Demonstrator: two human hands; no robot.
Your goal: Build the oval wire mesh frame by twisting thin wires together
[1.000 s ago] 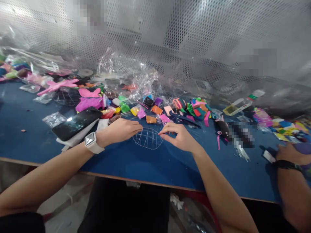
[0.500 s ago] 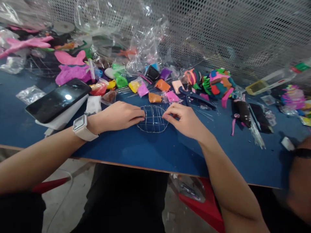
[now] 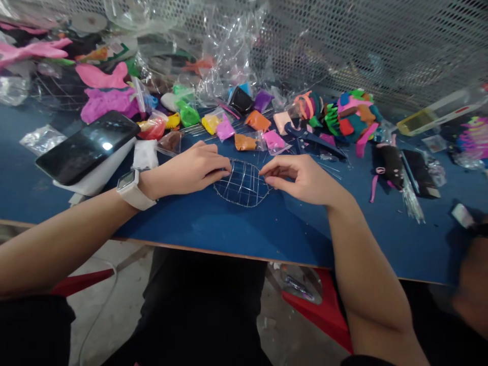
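A rounded wire frame (image 3: 241, 189), crossed by a grid of thin silver wires, is at the middle near the table's front. My left hand (image 3: 192, 170), with a white watch (image 3: 134, 190) on the wrist, pinches its upper left edge between thumb and fingers. On the opposite side, my right hand (image 3: 305, 179) has thumb and index finger closed on the frame's right part; the exact wire between them is too small to make out. Just beyond the frame lie an orange-brown clay packet (image 3: 246, 142) and a pink clay packet (image 3: 275, 141).
Dark-handled pliers (image 3: 316, 142) lie behind my right hand. A phone (image 3: 87, 147) rests at left. Bagged clay, including a green packet (image 3: 188, 114), lines the back beside a multicoloured clay model (image 3: 353, 119). Another person's arm (image 3: 473, 284) shows at far right.
The frame has turned slightly, its right side now lower. My right hand has shifted a little right along its edge. My left hand keeps its pinch. The camera view has shifted slightly.
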